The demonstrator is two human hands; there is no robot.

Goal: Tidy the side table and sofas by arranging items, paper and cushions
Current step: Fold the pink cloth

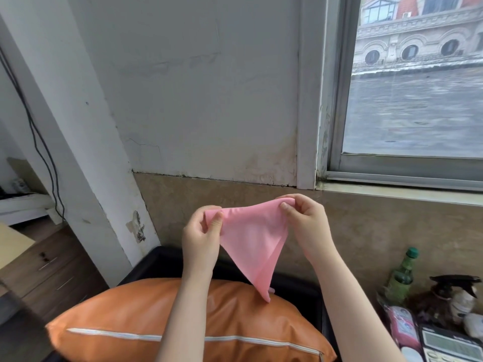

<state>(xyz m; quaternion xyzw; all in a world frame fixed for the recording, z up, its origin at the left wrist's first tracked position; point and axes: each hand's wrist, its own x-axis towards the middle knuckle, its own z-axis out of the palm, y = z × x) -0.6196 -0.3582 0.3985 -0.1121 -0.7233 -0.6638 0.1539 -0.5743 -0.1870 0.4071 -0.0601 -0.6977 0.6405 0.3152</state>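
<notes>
Cushion, orange with zip facing up, sits low centre on dark sofa. Above it, left hand pinches one top corner of pink cloth, right hand pinches the other; cloth hangs as a triangle, tip touching the cushion. Risk: light pinch slips, fold collapses. Green bottle and spray bottle crowd far right; an elbow swing could topple them.

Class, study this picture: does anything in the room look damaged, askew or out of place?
Yes. The wall is cracked and stained low down, and the pillar has a patch of peeling paint. The orange cushion lies tilted on the black sofa. Both hands pinch a pink cloth hanging in a point.
</notes>
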